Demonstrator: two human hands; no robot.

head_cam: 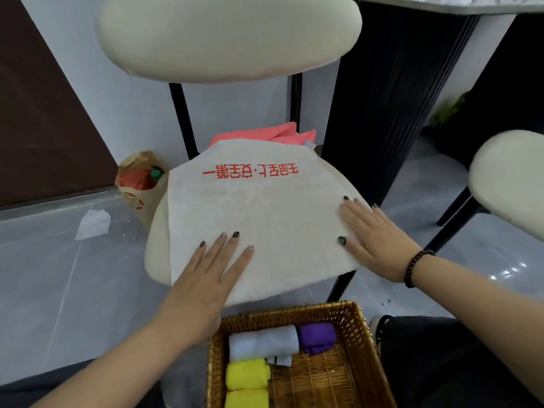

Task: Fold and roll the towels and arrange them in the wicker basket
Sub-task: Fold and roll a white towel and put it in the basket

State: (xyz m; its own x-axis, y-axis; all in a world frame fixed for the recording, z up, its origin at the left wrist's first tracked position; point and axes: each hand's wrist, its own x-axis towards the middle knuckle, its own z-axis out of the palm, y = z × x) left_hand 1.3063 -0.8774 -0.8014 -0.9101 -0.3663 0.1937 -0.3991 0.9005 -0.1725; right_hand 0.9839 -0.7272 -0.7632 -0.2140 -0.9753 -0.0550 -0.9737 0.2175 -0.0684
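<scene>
On chair seat (156, 257): white towel (259, 219) with red print spread flat, both hands pressing it.
Left hand (203, 278) and right hand (379, 240) lie palm-down, fingers straight and spread wide, holding nothing. Pink towels (273, 134) bunched behind it. Wicker basket (362, 328) just below seat holds grey roll (262, 341), purple roll (318, 337), yellow rolls (247, 375). Paper bag (138, 198) on floor at left, second chair (506, 178) at right.

We see a towel (259, 219) spread on the chair seat (156, 248) at frame centre, another towel (265, 134) behind it. The wicker basket (362, 328) sits below, rolled towels (262, 343) in its left half. A paper bag (141, 187) stands left of the chair.
</scene>
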